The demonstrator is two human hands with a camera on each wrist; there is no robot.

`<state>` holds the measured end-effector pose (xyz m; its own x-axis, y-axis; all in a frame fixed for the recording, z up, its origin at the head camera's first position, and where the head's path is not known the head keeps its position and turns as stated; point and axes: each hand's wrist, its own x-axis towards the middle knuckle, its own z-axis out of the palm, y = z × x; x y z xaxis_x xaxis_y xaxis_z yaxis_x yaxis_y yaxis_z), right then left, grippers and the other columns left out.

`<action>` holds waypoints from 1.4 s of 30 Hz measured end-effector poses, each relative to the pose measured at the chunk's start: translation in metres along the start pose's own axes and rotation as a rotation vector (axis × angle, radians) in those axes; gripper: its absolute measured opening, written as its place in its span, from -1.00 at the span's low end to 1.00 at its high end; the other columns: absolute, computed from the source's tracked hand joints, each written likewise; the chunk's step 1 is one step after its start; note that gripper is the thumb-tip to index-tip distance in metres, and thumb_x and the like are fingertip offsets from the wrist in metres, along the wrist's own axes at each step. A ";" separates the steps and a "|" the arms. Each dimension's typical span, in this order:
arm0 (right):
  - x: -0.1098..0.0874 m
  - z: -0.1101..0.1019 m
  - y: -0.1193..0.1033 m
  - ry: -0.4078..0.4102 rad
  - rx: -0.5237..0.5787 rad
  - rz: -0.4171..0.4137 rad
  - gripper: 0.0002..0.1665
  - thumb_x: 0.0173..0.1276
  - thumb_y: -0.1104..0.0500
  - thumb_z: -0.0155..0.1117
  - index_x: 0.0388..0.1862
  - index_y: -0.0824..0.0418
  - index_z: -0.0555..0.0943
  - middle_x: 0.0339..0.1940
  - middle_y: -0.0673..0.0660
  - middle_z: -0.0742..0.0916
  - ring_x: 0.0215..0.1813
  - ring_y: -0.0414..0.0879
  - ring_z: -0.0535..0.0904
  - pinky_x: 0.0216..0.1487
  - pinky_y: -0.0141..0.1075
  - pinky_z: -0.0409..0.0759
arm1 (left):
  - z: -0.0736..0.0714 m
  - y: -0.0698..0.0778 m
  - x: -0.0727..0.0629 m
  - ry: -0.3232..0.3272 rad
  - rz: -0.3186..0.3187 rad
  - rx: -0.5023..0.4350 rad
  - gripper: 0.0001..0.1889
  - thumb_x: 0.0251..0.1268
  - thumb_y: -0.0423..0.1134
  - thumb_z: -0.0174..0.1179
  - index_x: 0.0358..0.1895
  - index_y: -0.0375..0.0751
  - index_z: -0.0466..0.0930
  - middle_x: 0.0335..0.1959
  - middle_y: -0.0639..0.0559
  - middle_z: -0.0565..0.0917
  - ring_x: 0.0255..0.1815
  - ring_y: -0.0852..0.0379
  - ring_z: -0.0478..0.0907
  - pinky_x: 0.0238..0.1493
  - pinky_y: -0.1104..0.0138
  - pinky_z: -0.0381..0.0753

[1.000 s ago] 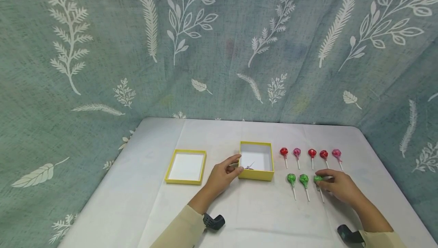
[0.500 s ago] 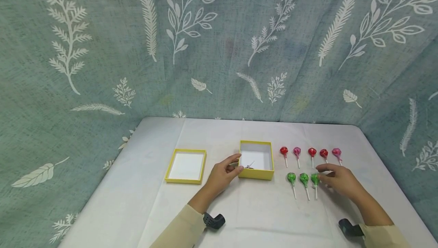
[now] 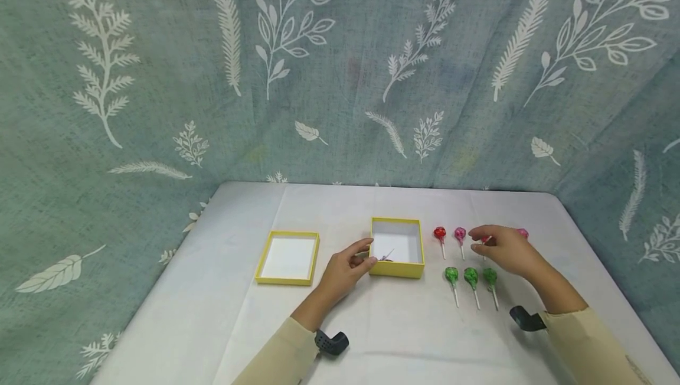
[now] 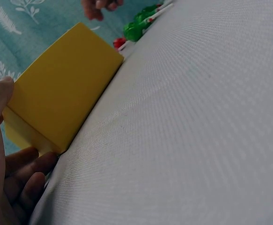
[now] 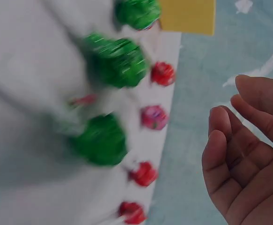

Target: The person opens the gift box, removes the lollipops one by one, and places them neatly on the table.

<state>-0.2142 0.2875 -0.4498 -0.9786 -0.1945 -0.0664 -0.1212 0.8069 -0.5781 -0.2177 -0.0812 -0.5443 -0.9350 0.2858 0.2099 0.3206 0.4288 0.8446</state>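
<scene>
A yellow box (image 3: pixel 397 269) with a white inside stands at the middle of the table. My left hand (image 3: pixel 342 270) grips its left side, thumb at the front corner; in the left wrist view the fingers (image 4: pixel 31 164) curl at the box's lower edge. My right hand (image 3: pixel 504 249) hovers over the back row of red and pink lollipops, covering some of them. In the right wrist view its fingers (image 5: pixel 220 159) are loosely bent and hold nothing. A row of green lollipops (image 3: pixel 470 276) lies in front, sticks toward me. Red (image 3: pixel 440 233) and pink lollipops (image 3: pixel 460 234) show left of the right hand.
The box's shallow lid (image 3: pixel 287 281) lies to the left with its white inside up. A small dark thin item (image 3: pixel 386 258) lies in the box at the front. A leaf-patterned cloth (image 3: pixel 340 78) hangs behind the white-covered table (image 3: pixel 414 338).
My right hand shifted the rightmost green lollipop a little left, let go of it and moved back over the red and pink row. The left hand stayed at the box.
</scene>
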 end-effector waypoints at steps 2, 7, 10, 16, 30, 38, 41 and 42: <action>0.006 -0.001 -0.010 -0.024 -0.005 -0.005 -0.59 0.36 0.13 0.32 0.14 0.23 0.61 -0.03 0.19 0.68 -0.16 0.01 0.56 -0.24 -0.15 0.62 | 0.000 0.000 0.000 -0.003 -0.001 -0.006 -0.42 0.31 0.15 0.22 0.35 0.05 0.46 0.14 0.01 0.62 -0.20 0.25 0.63 -0.26 0.35 0.60; 0.019 0.000 -0.034 -0.081 0.009 -0.032 -0.59 0.37 0.11 0.31 0.16 0.20 0.61 -0.01 0.16 0.67 -0.15 -0.01 0.56 -0.26 -0.18 0.61 | 0.001 0.000 0.000 -0.006 -0.005 -0.018 -0.42 0.31 0.15 0.21 0.35 0.06 0.46 0.14 0.03 0.61 -0.20 0.26 0.63 -0.27 0.35 0.60; 0.027 0.003 -0.047 -0.107 0.019 -0.060 -0.59 0.38 0.11 0.30 0.17 0.20 0.60 -0.01 0.14 0.68 -0.13 -0.03 0.56 -0.26 -0.19 0.61 | 0.001 -0.001 0.001 -0.004 -0.006 -0.019 -0.42 0.30 0.16 0.22 0.34 0.07 0.46 0.14 0.03 0.61 -0.20 0.26 0.63 -0.28 0.34 0.60; 0.039 0.014 -0.070 -0.140 0.002 -0.136 -0.61 0.34 0.13 0.35 0.13 0.16 0.62 -0.05 0.08 0.69 -0.16 -0.08 0.57 -0.30 -0.24 0.61 | 0.002 -0.003 0.001 0.002 -0.007 -0.008 -0.41 0.29 0.18 0.21 0.34 0.08 0.47 0.13 0.03 0.62 -0.21 0.26 0.62 -0.26 0.34 0.59; 0.056 0.049 -0.104 -0.217 -0.065 -0.339 -0.65 0.32 0.21 0.36 0.09 0.22 0.64 -0.06 0.08 0.70 -0.16 -0.15 0.61 -0.20 -0.25 0.61 | 0.001 0.000 -0.001 -0.021 -0.023 -0.052 -0.44 0.32 0.15 0.21 0.34 0.09 0.46 0.15 0.03 0.61 -0.21 0.26 0.63 -0.27 0.33 0.60; 0.061 0.068 -0.111 -0.253 -0.084 -0.459 -0.68 0.29 0.25 0.37 0.03 0.24 0.67 -0.07 0.10 0.71 -0.20 -0.17 0.62 -0.15 -0.24 0.60 | 0.001 -0.002 -0.002 -0.023 -0.004 -0.072 -0.48 0.33 0.14 0.19 0.34 0.17 0.46 0.15 0.03 0.61 -0.20 0.26 0.65 -0.27 0.32 0.61; 0.063 0.073 -0.112 -0.251 -0.082 -0.495 -0.68 0.26 0.27 0.39 0.00 0.25 0.67 -0.07 0.10 0.72 -0.20 -0.15 0.64 -0.12 -0.21 0.60 | 0.001 -0.002 -0.001 -0.021 -0.002 -0.073 -0.49 0.33 0.14 0.20 0.33 0.22 0.46 0.15 0.04 0.61 -0.19 0.26 0.65 -0.26 0.32 0.61; 0.064 0.075 -0.112 -0.251 -0.085 -0.500 -0.68 0.25 0.26 0.40 0.00 0.24 0.67 -0.07 0.09 0.72 -0.19 -0.14 0.64 -0.12 -0.21 0.60 | 0.001 -0.002 -0.001 -0.020 -0.004 -0.071 -0.49 0.32 0.14 0.20 0.33 0.24 0.45 0.15 0.04 0.61 -0.19 0.26 0.65 -0.26 0.32 0.61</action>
<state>-0.2513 0.1424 -0.4503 -0.7304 -0.6830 0.0019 -0.5832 0.6222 -0.5223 -0.2171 -0.0818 -0.5469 -0.9327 0.3018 0.1973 0.3049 0.3678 0.8785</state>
